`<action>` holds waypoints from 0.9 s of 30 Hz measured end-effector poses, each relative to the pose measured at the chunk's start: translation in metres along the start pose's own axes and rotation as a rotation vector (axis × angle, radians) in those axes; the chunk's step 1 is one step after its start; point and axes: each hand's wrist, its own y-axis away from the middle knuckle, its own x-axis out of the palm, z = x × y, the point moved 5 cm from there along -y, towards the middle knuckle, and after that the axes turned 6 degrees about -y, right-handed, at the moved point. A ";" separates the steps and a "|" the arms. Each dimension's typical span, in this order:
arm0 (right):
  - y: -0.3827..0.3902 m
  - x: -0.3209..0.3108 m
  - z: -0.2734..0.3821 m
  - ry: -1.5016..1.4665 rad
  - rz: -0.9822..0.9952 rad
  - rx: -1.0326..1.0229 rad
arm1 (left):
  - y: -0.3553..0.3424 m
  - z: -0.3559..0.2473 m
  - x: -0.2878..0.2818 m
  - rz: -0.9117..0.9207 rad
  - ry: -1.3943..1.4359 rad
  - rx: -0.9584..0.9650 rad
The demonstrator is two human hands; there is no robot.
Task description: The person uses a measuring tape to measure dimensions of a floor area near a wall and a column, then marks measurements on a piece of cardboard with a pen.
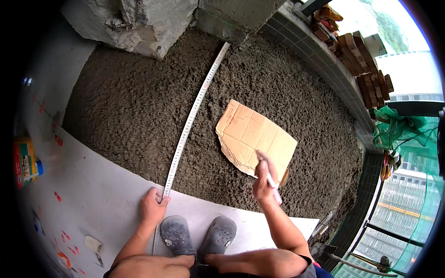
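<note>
My left hand [154,206] is closed round a white tape measure blade [192,116] at the edge of a rough grey mortar bed [125,106]. The blade runs across the mortar to the concrete at the far side, and its near end trails down beside my left shoe. A torn piece of brown cardboard [252,132] lies flat on the mortar, right of the blade, with sketched lines at its upper left. Over its lower right part, my right hand [264,185] grips a light-coloured pen [276,195], tip toward the cardboard; the hand is slightly blurred.
My grey clogs [178,236] stand on the pale smooth floor [106,185]. Concrete blocks [139,28] rise at the far left. Bricks [357,53] are stacked on the tiled ledge at right, near green netting [401,125]. At far left stand a coloured tub [24,162] and scattered red pieces [58,196].
</note>
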 end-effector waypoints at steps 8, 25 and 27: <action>-0.085 -0.030 -0.016 0.095 -0.102 -0.057 | -0.012 -0.027 -0.029 -0.024 -0.040 0.077; -0.096 -0.020 0.057 0.295 0.187 0.104 | -0.023 -0.129 -0.002 0.229 0.583 0.313; -0.073 -0.024 0.057 0.208 0.153 0.237 | -0.019 -0.145 0.006 0.549 1.054 0.170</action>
